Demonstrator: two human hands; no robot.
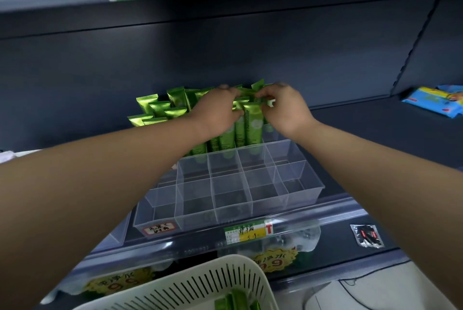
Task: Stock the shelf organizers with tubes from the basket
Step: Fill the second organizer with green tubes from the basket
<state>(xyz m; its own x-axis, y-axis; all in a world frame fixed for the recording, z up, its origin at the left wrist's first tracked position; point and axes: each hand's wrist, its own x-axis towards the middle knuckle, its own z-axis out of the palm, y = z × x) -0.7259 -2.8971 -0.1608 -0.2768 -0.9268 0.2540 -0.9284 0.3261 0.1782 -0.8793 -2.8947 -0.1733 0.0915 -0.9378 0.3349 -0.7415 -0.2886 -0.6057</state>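
A clear plastic shelf organizer (295,199) with square compartments sits on the dark shelf. Its back rows hold upright green tubes (253,126); the front two rows of compartments stand empty. More green tubes (160,109) stand at the back left. My left hand (215,111) and my right hand (283,109) both reach to the back rows, fingers pinched on the crimped tops of green tubes there. A cream slotted basket (200,284) is at the bottom, with a few green tubes (235,302) lying in it.
A second clear organizer (117,232) stands to the left, partly behind my left arm. Blue packets (433,100) lie on the shelf at far right. A small foil sachet (367,235) lies near the shelf's front edge. Price labels (246,230) line the shelf rail.
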